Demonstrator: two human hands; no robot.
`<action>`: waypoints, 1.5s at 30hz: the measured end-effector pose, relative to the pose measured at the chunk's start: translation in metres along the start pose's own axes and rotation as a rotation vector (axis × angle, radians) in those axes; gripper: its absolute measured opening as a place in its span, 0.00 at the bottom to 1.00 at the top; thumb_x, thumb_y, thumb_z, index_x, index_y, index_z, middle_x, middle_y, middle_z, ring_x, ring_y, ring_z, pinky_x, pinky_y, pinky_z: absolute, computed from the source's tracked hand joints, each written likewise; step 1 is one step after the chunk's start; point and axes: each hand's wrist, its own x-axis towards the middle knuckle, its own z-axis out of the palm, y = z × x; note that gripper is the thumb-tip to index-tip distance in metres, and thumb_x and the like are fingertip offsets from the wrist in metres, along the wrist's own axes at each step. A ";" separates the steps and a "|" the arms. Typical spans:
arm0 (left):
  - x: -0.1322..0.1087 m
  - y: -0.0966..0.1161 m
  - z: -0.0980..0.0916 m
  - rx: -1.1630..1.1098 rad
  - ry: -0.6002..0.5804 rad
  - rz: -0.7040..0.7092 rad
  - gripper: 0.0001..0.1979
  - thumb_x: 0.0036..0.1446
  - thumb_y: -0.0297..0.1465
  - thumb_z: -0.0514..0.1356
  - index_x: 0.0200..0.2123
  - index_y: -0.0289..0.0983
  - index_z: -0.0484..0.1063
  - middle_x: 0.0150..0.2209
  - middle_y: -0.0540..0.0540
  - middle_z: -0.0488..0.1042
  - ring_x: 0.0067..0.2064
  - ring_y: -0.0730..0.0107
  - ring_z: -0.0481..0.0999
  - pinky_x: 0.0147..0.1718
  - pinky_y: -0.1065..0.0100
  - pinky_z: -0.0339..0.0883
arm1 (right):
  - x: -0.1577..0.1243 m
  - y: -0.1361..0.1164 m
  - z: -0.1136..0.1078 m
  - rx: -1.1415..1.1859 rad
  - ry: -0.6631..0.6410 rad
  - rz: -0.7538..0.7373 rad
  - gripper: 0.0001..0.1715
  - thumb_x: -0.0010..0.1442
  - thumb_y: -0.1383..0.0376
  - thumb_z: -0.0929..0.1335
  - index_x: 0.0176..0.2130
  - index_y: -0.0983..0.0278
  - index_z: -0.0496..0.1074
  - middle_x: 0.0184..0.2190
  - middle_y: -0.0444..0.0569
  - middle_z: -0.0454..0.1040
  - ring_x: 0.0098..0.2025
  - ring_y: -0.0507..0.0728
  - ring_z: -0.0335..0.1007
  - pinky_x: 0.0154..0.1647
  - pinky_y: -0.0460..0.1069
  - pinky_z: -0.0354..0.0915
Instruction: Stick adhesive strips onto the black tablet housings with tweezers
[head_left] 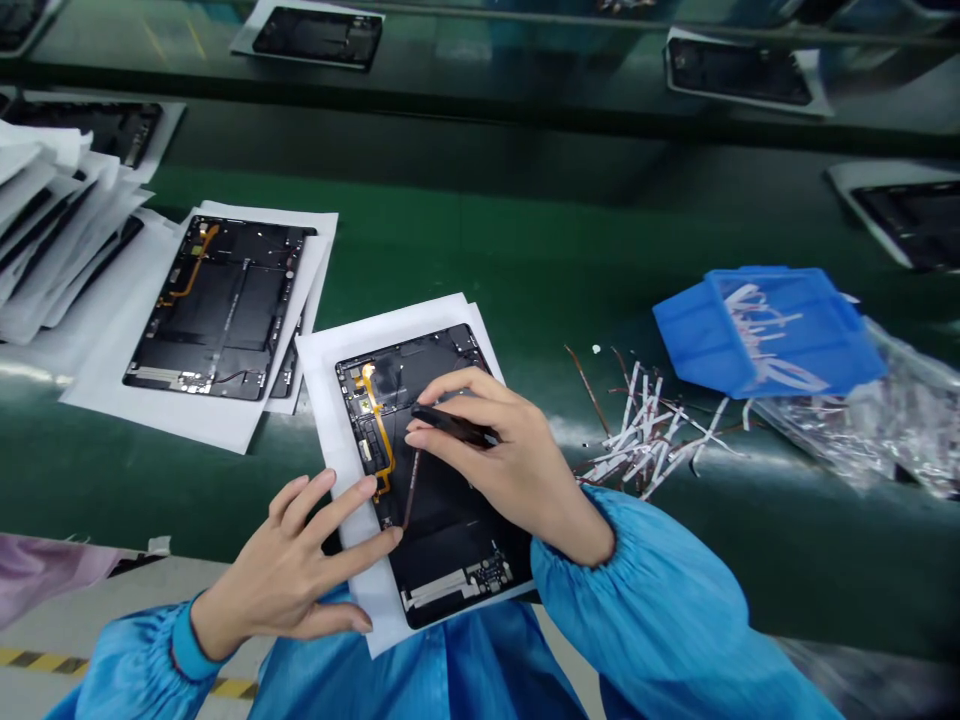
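Observation:
An opened black tablet [442,540] with an orange flex cable lies on a white sheet [330,370] in front of me. My left hand [300,565] rests on the sheet's left side, fingers stretched flat, fingertips touching the tablet's left edge. My right hand [495,450] is over the tablet's middle, pinching black tweezers [450,425]. A thin brown strip [410,490] runs down from the tweezers' tip along the tablet.
A second opened tablet [221,305] lies on white sheets at the left, beside a stack of sheets [52,220]. A blue tray [765,330], a heap of small white strips [652,430] and a clear plastic bag [885,420] sit at the right. More tablets lie farther back on the green belt.

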 end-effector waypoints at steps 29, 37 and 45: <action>0.013 0.000 0.008 -0.196 -0.008 -0.028 0.21 0.59 0.44 0.61 0.54 0.45 0.75 0.68 0.39 0.54 0.68 0.39 0.50 0.61 0.46 0.48 | 0.003 0.013 0.005 0.037 -0.022 0.108 0.02 0.58 0.69 0.74 0.34 0.64 0.77 0.38 0.45 0.74 0.39 0.52 0.74 0.39 0.46 0.68; 0.019 0.005 0.010 -0.094 0.079 -0.028 0.24 0.58 0.51 0.61 0.54 0.46 0.75 0.59 0.42 0.70 0.66 0.48 0.57 0.63 0.55 0.49 | 0.002 0.023 0.009 -0.010 -0.007 0.121 0.01 0.60 0.68 0.74 0.35 0.63 0.77 0.38 0.46 0.75 0.40 0.53 0.74 0.41 0.48 0.69; 0.024 0.004 0.008 -0.122 0.069 -0.025 0.21 0.60 0.46 0.61 0.53 0.45 0.75 0.54 0.42 0.74 0.62 0.52 0.64 0.62 0.55 0.52 | 0.000 0.041 0.020 -0.171 0.060 0.027 0.03 0.59 0.69 0.74 0.35 0.63 0.76 0.37 0.47 0.73 0.38 0.54 0.72 0.40 0.49 0.69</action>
